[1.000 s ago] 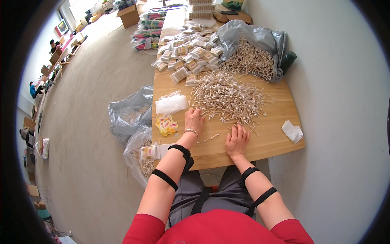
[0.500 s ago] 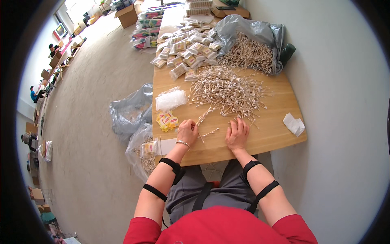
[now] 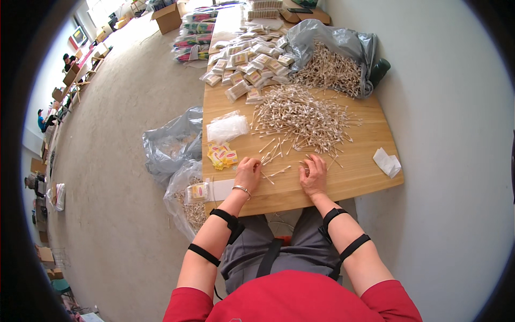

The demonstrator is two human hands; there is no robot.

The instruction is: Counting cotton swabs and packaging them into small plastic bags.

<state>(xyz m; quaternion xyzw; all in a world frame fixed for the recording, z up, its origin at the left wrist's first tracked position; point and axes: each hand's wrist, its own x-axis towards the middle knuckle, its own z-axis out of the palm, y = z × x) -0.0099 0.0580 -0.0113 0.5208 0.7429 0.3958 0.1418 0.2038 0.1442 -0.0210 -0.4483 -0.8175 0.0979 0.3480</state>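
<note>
A loose heap of cotton swabs [image 3: 306,121] lies on the wooden table. My left hand [image 3: 249,173] rests at the heap's near left with its fingers drawn together. Several stray swabs [image 3: 274,150] lie right beside its fingertips; what those fingers hold is hidden. My right hand [image 3: 313,174] is on the table below the heap, its fingers curled inward, with pale swab tips showing at the fingertips. Yellow-and-white printed cards [image 3: 222,155] and a stack of clear plastic sleeves [image 3: 227,129] lie beyond my left hand.
Filled swab packets [image 3: 244,59] cover the far left of the table. A grey bag of swabs [image 3: 330,67] and a dark green bottle [image 3: 380,70] stand by the wall. One swab packet [image 3: 197,192] sits at the left edge by a white strip [image 3: 222,189]. Folded tissue [image 3: 387,163] lies right.
The stray swabs between my hands have spread apart a little. My right hand's fingers have curled in more and the hand has shifted slightly. My left hand stays nearly in place.
</note>
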